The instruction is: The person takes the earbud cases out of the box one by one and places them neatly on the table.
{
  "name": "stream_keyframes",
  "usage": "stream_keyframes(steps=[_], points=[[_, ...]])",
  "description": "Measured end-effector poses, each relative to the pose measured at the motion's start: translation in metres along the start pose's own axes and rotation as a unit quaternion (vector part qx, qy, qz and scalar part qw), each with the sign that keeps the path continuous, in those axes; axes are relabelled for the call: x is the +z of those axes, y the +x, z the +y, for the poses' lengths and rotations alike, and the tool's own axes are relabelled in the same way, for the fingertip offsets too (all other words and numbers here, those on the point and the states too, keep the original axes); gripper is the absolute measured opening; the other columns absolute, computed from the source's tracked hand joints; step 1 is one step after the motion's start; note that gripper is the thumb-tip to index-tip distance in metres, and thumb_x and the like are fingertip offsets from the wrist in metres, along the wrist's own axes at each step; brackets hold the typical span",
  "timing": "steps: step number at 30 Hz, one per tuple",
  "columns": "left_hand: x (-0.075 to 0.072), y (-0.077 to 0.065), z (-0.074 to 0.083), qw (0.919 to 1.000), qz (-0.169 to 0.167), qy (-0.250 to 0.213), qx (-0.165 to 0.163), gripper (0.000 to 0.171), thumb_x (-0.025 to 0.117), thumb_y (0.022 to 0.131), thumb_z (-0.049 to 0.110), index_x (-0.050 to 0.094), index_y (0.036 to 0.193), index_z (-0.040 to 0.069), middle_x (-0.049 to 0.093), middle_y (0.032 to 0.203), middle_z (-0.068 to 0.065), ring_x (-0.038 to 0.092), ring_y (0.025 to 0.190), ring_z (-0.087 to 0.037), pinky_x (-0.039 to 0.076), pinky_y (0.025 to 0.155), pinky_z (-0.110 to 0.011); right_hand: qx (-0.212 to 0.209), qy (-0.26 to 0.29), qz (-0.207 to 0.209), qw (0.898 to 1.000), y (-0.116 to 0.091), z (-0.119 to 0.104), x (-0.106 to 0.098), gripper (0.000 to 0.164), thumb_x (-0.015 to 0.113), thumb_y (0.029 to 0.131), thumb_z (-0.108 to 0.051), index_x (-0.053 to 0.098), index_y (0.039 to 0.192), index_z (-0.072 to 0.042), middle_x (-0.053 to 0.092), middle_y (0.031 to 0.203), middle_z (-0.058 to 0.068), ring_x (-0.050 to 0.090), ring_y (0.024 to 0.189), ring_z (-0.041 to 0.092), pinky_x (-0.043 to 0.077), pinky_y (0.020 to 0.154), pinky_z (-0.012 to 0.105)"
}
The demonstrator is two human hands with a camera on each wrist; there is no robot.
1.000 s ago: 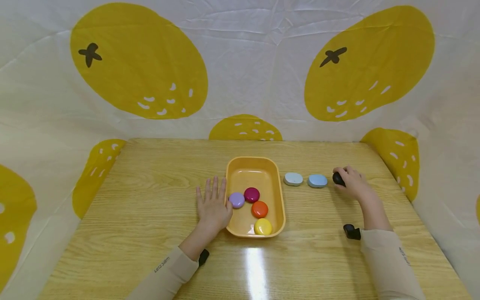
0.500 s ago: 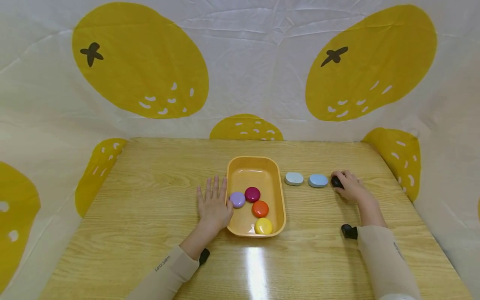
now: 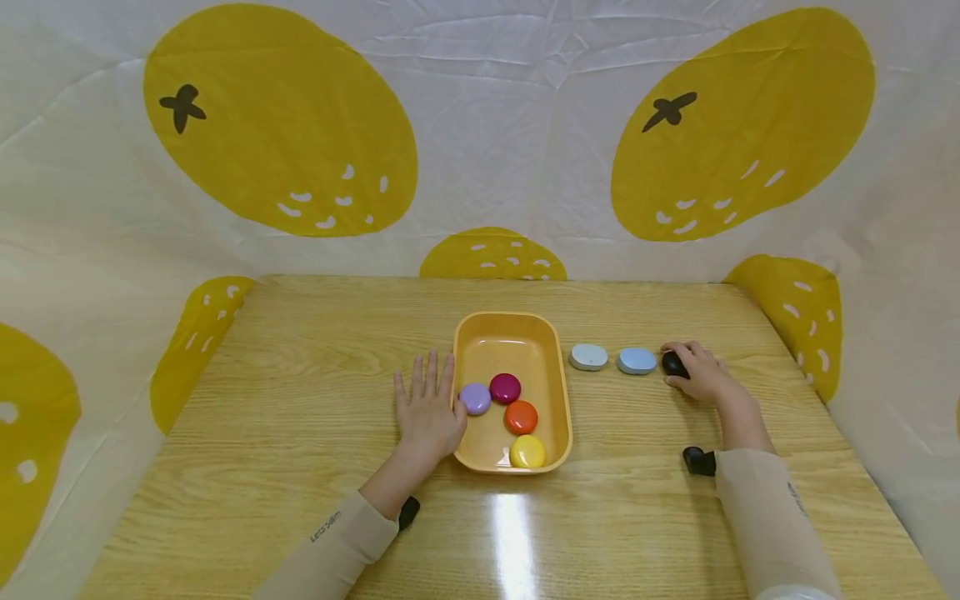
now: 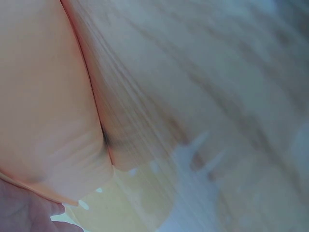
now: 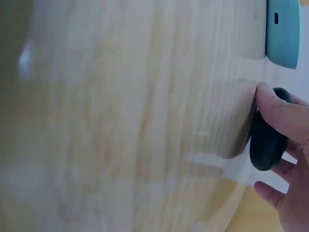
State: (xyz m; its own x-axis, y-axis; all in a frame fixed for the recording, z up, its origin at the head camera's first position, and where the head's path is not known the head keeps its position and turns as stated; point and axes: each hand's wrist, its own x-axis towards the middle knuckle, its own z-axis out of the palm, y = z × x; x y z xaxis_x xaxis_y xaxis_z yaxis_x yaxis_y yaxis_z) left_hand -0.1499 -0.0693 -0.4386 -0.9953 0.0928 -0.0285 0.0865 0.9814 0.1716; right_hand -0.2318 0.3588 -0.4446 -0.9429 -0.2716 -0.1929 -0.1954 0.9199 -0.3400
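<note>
My right hand (image 3: pixel 705 372) pinches a smooth black oval object (image 3: pixel 673 364) between thumb and fingers at the right of the table. In the right wrist view, the thumb lies along one side of this black object (image 5: pixel 266 140), with fingers behind it. To its left, a blue oval case (image 3: pixel 637 361) and a paler grey-blue one (image 3: pixel 588 357) form a row with it. My left hand (image 3: pixel 430 421) lies with fingers straight and spread beside a yellow-orange tray (image 3: pixel 562 392), its thumb at the left rim.
Inside the tray lie lilac (image 3: pixel 475 399), magenta (image 3: pixel 506 388), orange (image 3: pixel 521 417) and yellow (image 3: pixel 527 452) round pieces. Wood-grain tabletop (image 3: pixel 315 333) surrounds it. A white cloth with yellow fruit prints (image 3: pixel 517 167) hangs behind and at the sides.
Over the second, my right hand has shifted slightly left with the black oval object, nearer the blue case. It is nearly still in the last half second. My left hand stays put.
</note>
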Motion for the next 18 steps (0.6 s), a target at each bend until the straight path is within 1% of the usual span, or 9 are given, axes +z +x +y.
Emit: stream_keyframes(steps=[4,6,8,10,11,14,15,17,18], points=[[0.001,0.001,0.000,1.0000,-0.002,0.007,-0.002,0.062,0.033,0.092,0.035,0.015,0.148,0.015,0.008,0.153,-0.011,0.004,0.139,-0.031,-0.003,0.108,-0.055,-0.001,-0.005,0.009,1.000,-0.001,-0.009,-0.006,0.062,0.058,0.089,-0.016,0.024,0.139,-0.005,0.018,0.137,0.034,0.018,0.121,0.057,0.012,0.092,0.071],[0.002,0.001,0.000,1.0000,-0.004,0.007,-0.002,0.062,0.033,0.093,0.035,0.014,0.148,0.015,0.008,0.153,-0.011,0.003,0.140,-0.031,-0.003,0.108,-0.055,-0.015,-0.016,0.034,0.999,-0.001,-0.019,-0.011,0.064,0.059,0.088,-0.016,0.024,0.140,-0.007,0.020,0.138,0.032,0.019,0.123,0.054,0.013,0.093,0.070],[0.002,0.001,0.000,0.9999,-0.005,0.009,-0.003,0.062,0.033,0.093,0.035,0.014,0.148,0.016,0.007,0.153,-0.011,0.003,0.140,-0.031,-0.003,0.108,-0.055,-0.040,-0.027,0.076,0.996,0.001,-0.034,-0.015,0.062,0.060,0.086,-0.013,0.027,0.139,-0.007,0.025,0.137,0.029,0.024,0.123,0.050,0.017,0.093,0.068],[0.001,0.001,0.000,0.9999,-0.006,0.011,-0.005,0.062,0.032,0.093,0.035,0.013,0.148,0.016,0.007,0.153,-0.011,0.003,0.140,-0.031,-0.004,0.108,-0.055,-0.078,-0.041,0.133,0.987,0.005,-0.052,-0.016,0.058,0.061,0.084,-0.010,0.033,0.136,-0.006,0.035,0.132,0.027,0.034,0.119,0.046,0.025,0.091,0.065],[0.001,0.001,0.000,0.9999,-0.007,0.011,-0.007,0.062,0.032,0.093,0.036,0.013,0.148,0.016,0.006,0.153,-0.011,0.002,0.140,-0.031,-0.004,0.108,-0.055,-0.099,-0.049,0.164,0.980,0.007,-0.062,-0.016,0.056,0.062,0.083,-0.009,0.037,0.133,-0.005,0.040,0.127,0.026,0.041,0.111,0.045,0.033,0.086,0.062],[0.001,0.001,0.001,0.9999,-0.009,0.008,-0.008,0.062,0.032,0.093,0.036,0.013,0.148,0.016,0.005,0.153,-0.011,0.002,0.140,-0.031,-0.006,0.108,-0.054,-0.149,-0.067,0.237,0.958,0.013,-0.091,-0.013,0.051,0.064,0.081,-0.007,0.045,0.127,-0.002,0.050,0.116,0.024,0.052,0.098,0.040,0.044,0.073,0.054],[0.000,0.001,0.001,0.9999,-0.010,0.008,-0.009,0.062,0.032,0.093,0.036,0.013,0.148,0.016,0.005,0.153,-0.011,0.002,0.140,-0.031,-0.007,0.108,-0.054,-0.159,-0.067,0.248,0.953,0.014,-0.101,-0.011,0.050,0.065,0.080,-0.008,0.046,0.126,-0.002,0.051,0.115,0.023,0.053,0.096,0.039,0.045,0.071,0.053],[0.000,0.000,0.001,0.9998,-0.012,0.010,-0.010,0.062,0.032,0.093,0.036,0.012,0.148,0.016,0.005,0.153,-0.011,0.001,0.140,-0.031,-0.007,0.108,-0.054,-0.174,-0.071,0.252,0.949,0.017,-0.119,-0.005,0.051,0.066,0.080,-0.010,0.046,0.126,-0.002,0.051,0.116,0.022,0.053,0.098,0.038,0.046,0.071,0.052],[0.000,0.000,0.001,0.9998,-0.013,0.012,-0.010,0.062,0.032,0.093,0.036,0.012,0.148,0.016,0.005,0.153,-0.011,0.001,0.140,-0.031,-0.007,0.108,-0.054,-0.176,-0.069,0.246,0.951,0.017,-0.128,-0.002,0.052,0.066,0.081,-0.011,0.045,0.127,-0.003,0.051,0.118,0.021,0.052,0.103,0.038,0.045,0.076,0.053]])
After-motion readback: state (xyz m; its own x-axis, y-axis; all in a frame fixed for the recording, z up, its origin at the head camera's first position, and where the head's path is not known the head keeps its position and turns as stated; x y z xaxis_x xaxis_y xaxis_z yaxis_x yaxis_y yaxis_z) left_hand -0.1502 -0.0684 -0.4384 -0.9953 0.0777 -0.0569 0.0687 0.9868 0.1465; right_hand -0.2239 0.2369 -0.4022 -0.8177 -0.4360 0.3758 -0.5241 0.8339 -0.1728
